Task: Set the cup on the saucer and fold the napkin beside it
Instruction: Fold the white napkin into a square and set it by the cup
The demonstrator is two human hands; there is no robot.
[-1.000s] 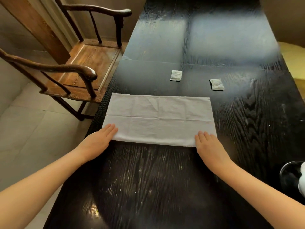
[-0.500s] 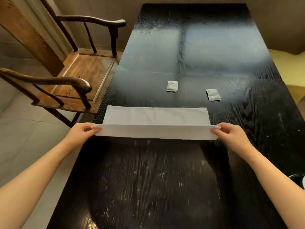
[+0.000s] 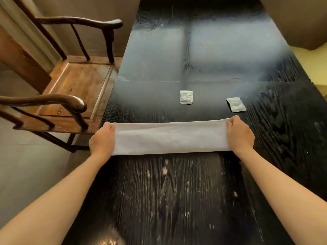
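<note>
A white cloth napkin lies across the black wooden table as a long, narrow band folded over on itself. My left hand grips its left end at the table's left edge. My right hand grips its right end, fingers curled over the far corner. No cup or saucer shows in this view.
Two small white sachets lie beyond the napkin, one at the middle and one to its right. A wooden armchair stands close against the table's left side. Tiled floor lies at the lower left.
Both hands lifted the napkin's near edge and carried it away from me onto the far edge, halving its width. A dark object seen at the right edge one second ago has left the view.
</note>
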